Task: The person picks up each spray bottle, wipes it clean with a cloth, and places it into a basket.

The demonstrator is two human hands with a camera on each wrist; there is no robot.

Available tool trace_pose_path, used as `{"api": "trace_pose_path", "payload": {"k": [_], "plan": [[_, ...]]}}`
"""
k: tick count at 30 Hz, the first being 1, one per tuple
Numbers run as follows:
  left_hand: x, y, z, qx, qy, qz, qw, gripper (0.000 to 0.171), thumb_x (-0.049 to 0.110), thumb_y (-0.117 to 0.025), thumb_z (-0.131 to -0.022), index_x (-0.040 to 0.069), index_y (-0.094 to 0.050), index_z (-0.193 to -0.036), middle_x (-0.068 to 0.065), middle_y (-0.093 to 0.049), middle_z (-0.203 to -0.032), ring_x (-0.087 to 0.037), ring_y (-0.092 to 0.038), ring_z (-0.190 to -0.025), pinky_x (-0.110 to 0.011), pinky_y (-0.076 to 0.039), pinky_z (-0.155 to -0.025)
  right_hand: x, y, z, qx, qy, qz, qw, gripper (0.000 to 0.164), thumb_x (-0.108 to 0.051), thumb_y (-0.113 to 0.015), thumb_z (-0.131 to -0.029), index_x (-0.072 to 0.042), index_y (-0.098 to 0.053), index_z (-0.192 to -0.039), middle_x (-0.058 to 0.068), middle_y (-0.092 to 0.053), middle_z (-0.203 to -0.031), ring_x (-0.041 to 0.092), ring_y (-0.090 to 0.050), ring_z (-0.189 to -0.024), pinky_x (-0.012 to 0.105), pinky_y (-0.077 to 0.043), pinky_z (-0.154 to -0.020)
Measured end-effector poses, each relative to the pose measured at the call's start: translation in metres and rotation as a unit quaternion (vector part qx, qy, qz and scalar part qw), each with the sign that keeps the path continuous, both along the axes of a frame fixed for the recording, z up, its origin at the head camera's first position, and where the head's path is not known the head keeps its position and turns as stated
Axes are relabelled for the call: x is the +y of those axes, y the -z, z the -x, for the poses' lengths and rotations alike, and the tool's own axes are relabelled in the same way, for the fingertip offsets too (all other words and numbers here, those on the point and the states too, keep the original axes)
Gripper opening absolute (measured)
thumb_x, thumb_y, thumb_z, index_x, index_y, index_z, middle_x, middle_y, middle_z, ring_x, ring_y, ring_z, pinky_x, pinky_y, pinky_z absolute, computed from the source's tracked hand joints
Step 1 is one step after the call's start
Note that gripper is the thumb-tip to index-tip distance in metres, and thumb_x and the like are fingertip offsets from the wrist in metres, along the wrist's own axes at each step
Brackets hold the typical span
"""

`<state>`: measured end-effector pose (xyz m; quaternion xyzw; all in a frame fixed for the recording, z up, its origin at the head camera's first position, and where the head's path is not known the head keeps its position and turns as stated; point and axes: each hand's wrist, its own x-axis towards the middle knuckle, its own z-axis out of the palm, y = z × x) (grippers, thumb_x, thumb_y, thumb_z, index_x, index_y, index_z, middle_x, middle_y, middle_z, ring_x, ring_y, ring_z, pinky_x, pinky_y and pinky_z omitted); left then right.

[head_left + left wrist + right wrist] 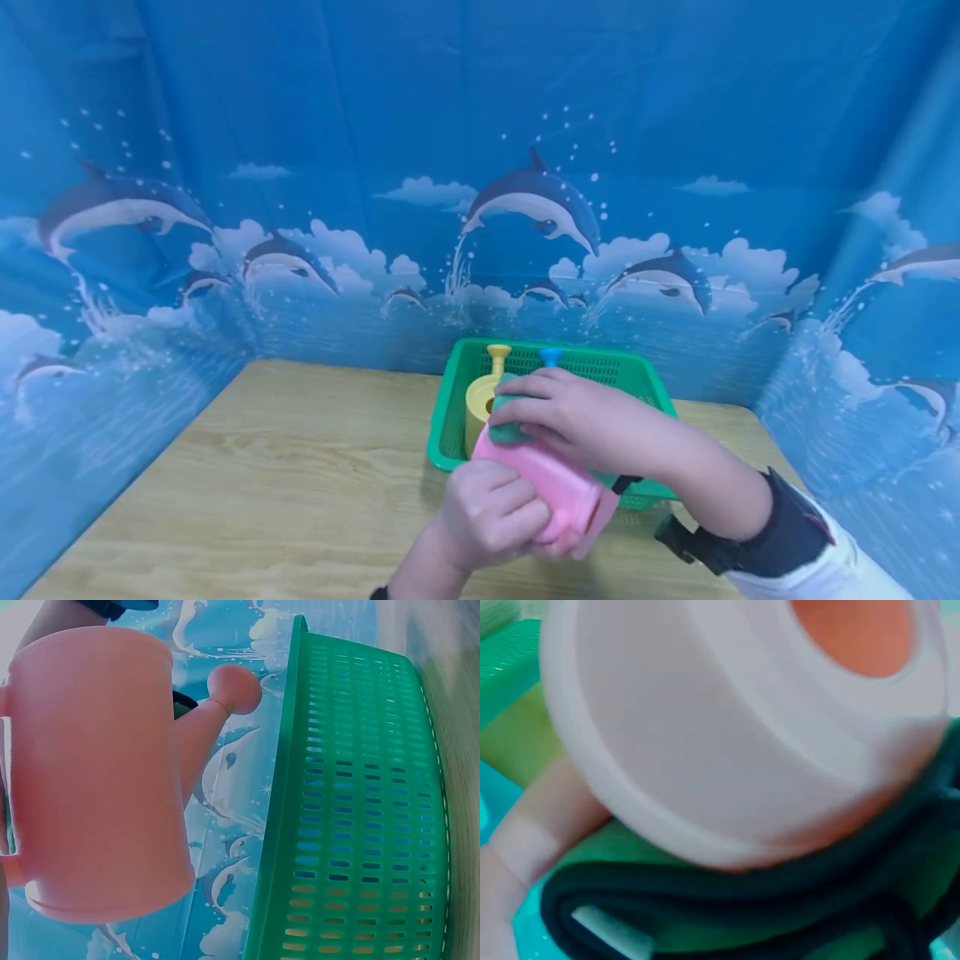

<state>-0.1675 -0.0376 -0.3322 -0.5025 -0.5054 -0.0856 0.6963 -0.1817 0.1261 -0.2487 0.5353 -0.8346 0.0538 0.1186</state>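
A pink watering can (566, 483) (97, 772) is tilted in front of the basket, held off the table. My left hand (491, 508) grips it on the handle side, so the handle is mostly hidden in the head view. Over the can's upper side my right hand (577, 412) holds a folded green cloth (508, 429) (630, 844) against its surface. Dark trim and a small pale tag show on the cloth in the right wrist view. Also there, the can's round opening faces the camera. The can's spout (199, 742) ends in a round head.
Behind the hands a green perforated basket (442, 442) (274, 810) stands on the wooden table (285, 483). Inside it are a yellow watering can (476, 408) and a blue spout head (551, 356). A blue dolphin-print curtain (360, 125) encloses the table's back and sides.
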Motion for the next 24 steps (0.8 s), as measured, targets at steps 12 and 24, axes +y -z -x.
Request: {"api": "trace_pose_path", "payload": {"k": [12, 24], "plan": [[-0.008, 0.006, 0.01, -0.018, 0.005, -0.035, 0.9992, 0.045, 0.036, -0.055, -0.09, 0.025, -0.036, -0.051, 0.016, -0.034, -0.046, 0.004, -0.029, -0.042, -0.007, -0.02, -0.046, 0.023, 0.0, 0.002, -0.076, -0.003, 0.04, 0.996, 0.03, -0.01, -0.058, -0.096, -0.026, -0.064, -0.121, -0.001, -0.06, -0.13, 0.023, -0.056, -0.121, 0.039, -0.052, -0.092], [-0.009, -0.001, 0.005, -0.01, 0.019, -0.029, 0.9994, 0.042, 0.031, -0.055, -0.089, 0.024, -0.037, -0.052, 0.016, -0.035, -0.047, 0.004, -0.026, -0.044, -0.008, -0.015, -0.047, 0.056, -0.008, -0.012, -0.075, -0.018, 0.051, 0.996, 0.038, -0.007, -0.057, -0.096, -0.031, -0.059, -0.126, -0.003, -0.057, -0.134, 0.021, -0.054, -0.123, 0.034, -0.051, -0.093]]}}
